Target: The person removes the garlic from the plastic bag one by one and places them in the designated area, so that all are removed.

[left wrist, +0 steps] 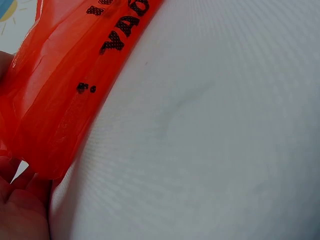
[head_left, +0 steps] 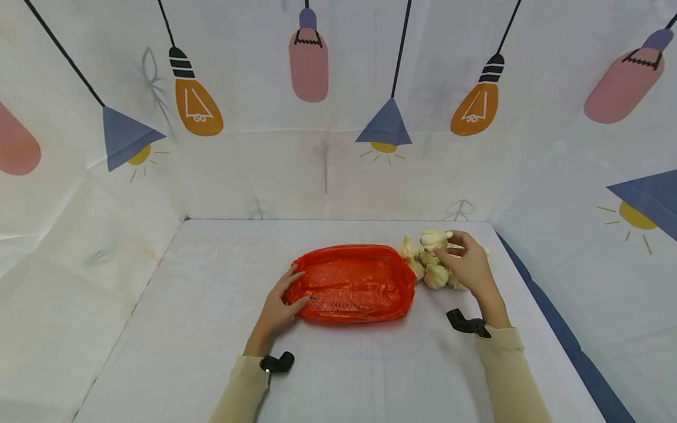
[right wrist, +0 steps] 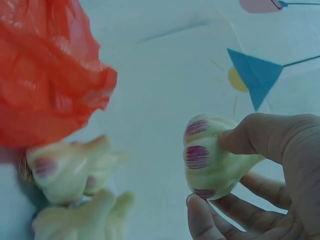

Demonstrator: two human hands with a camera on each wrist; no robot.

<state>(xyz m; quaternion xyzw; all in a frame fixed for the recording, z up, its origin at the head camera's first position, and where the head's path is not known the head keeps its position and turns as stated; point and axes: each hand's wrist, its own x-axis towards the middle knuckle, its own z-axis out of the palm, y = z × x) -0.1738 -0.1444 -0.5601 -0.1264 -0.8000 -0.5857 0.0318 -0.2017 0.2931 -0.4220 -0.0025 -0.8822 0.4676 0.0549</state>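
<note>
Head view, centre of frame: red plastic bag lies flat on the white table.
Left hand: fingers pinch the bag's left edge, thumb on top; the left wrist view shows the film folded against the palm.
Right hand: thumb and fingertips curl round one garlic bulb, lifted just above the heap.
Garlic heap: right of centre, touching the bag's right end; several pale bulbs with purple-streaked skin.
Bulb handling (judged): light, firm, papery skin that may flake; best taken round the body, not the stem.
Bag handling (judged): thin, limp, slippery film; best taken at the rim to hold the mouth.
Backdrop: printed lamp pattern, upper frame.
</note>
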